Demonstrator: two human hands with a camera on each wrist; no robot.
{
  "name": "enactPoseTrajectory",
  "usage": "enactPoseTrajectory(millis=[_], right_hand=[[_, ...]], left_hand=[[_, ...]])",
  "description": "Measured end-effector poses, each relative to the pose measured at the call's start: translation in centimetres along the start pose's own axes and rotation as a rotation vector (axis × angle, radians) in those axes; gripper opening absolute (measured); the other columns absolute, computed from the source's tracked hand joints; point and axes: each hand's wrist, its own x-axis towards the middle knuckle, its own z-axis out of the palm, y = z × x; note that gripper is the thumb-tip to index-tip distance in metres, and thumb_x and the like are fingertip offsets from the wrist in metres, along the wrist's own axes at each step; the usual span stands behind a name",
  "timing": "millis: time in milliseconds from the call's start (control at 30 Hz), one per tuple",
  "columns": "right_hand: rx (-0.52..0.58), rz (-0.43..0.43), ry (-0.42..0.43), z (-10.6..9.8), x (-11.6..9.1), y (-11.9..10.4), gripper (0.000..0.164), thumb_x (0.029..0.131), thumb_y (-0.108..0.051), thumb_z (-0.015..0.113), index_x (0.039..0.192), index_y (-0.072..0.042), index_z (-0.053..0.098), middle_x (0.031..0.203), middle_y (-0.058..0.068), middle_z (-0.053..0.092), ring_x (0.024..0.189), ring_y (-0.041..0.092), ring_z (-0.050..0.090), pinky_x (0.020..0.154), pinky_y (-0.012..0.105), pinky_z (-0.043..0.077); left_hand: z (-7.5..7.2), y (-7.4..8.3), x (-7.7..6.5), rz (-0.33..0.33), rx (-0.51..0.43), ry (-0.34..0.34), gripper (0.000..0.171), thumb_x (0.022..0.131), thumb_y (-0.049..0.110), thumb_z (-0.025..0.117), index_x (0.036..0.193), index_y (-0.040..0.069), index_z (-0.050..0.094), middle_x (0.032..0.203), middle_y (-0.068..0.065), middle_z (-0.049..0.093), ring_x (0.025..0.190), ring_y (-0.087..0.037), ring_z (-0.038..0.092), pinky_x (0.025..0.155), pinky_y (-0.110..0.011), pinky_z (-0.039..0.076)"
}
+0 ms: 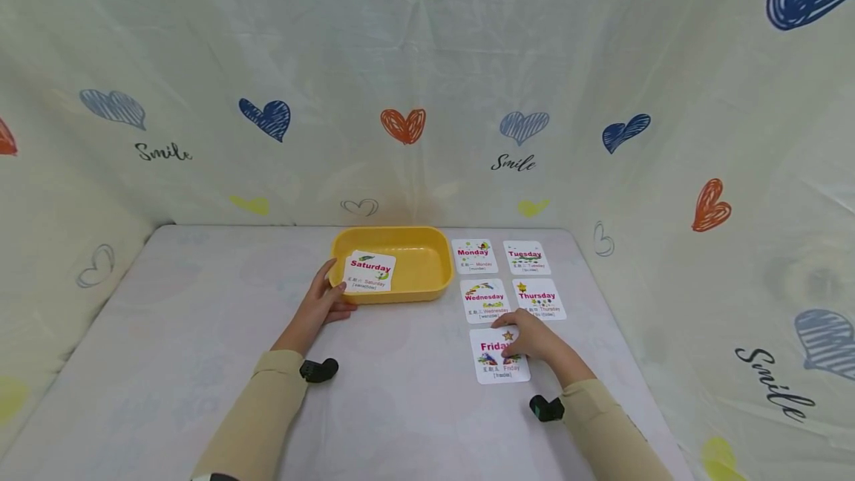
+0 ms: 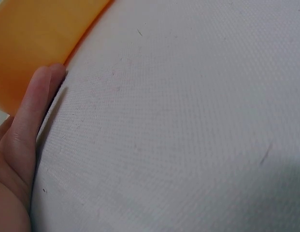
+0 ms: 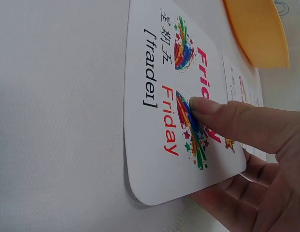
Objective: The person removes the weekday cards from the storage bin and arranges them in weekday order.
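Note:
My left hand [image 1: 320,308] grips the near left corner of a yellow plastic tray [image 1: 424,266], thumb over its rim and other fingers along the side. In the left wrist view, fingers press against the tray's wall [image 2: 38,34]. Inside the tray's left part lies a white Saturday card [image 1: 369,273] with another card's edge showing under it. My right hand [image 1: 537,340] pinches a white Friday card [image 3: 150,159] at its upper right corner, thumb on the printed face, fingers tucked beneath. That card lies close over the table, below the Wednesday card [image 1: 479,301].
To the tray's right, cards stand in two columns: Monday [image 1: 474,264] and Tuesday [image 1: 526,263] at the back, Wednesday and Thursday [image 1: 542,292] in front. A white cloth [image 1: 167,332] covers the table. Heart-printed curtains [image 1: 334,154] enclose the back and sides.

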Motion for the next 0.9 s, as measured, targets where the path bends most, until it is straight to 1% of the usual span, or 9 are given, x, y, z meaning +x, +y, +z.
enactPoseTrajectory(millis=[300,433,600,733,800,900], right_hand=[[-0.009,-0.005,-0.007,-0.1,0.1,0.1,0.046,0.069,-0.006,0.087,0.110,-0.019,0.071,0.112,0.006,0.054,0.093,0.024,0.051,0.075,0.036,0.050],[-0.036,-0.012,-0.002,-0.1,0.1,0.0,0.046,0.068,-0.008,0.088,0.110,-0.021,0.072,0.107,0.005,0.053,0.091,0.024,0.050,0.077,0.037,0.048],[-0.093,-0.036,0.032,-0.1,0.1,-0.3,0.049,0.065,-0.011,0.090,0.109,-0.021,0.073,0.106,0.005,0.049,0.094,0.024,0.049,0.082,0.039,0.047],[-0.182,-0.082,0.069,-0.2,0.0,-0.6,0.052,0.062,-0.014,0.091,0.110,-0.018,0.071,0.105,0.004,0.051,0.094,0.023,0.051,0.084,0.041,0.048],[-0.212,-0.095,0.082,-0.2,-0.2,-0.9,0.053,0.063,-0.016,0.091,0.112,-0.018,0.070,0.106,0.002,0.053,0.094,0.022,0.052,0.084,0.041,0.048],[-0.180,-0.107,0.108,-0.3,-0.7,-1.7,0.057,0.065,-0.016,0.091,0.117,-0.017,0.068,0.107,0.001,0.055,0.095,0.021,0.054,0.083,0.039,0.049]], left_hand=[[0.0,0.1,-0.1,0.006,0.008,-0.001,0.067,0.101,0.032,0.053,0.154,0.045,0.014,0.159,-0.009,0.019,0.089,-0.027,0.070,0.076,-0.034,0.058],[0.0,0.1,-0.2,0.012,0.003,-0.010,0.066,0.101,0.033,0.052,0.153,0.046,0.014,0.157,-0.008,0.022,0.091,-0.027,0.069,0.077,-0.034,0.058],[-0.1,0.1,-0.3,0.037,-0.001,-0.027,0.066,0.101,0.035,0.052,0.153,0.046,0.014,0.152,-0.010,0.029,0.094,-0.028,0.068,0.079,-0.035,0.058],[-0.2,0.2,-0.4,0.042,-0.001,-0.023,0.065,0.101,0.036,0.052,0.153,0.046,0.014,0.148,-0.010,0.033,0.094,-0.028,0.068,0.079,-0.034,0.058],[-0.2,0.2,-0.3,0.032,-0.001,-0.018,0.065,0.101,0.035,0.052,0.153,0.047,0.014,0.149,-0.009,0.032,0.093,-0.028,0.069,0.078,-0.034,0.058],[-0.1,0.1,-0.2,0.010,-0.003,-0.017,0.066,0.101,0.035,0.053,0.153,0.047,0.014,0.154,-0.009,0.027,0.091,-0.027,0.069,0.078,-0.034,0.058]])
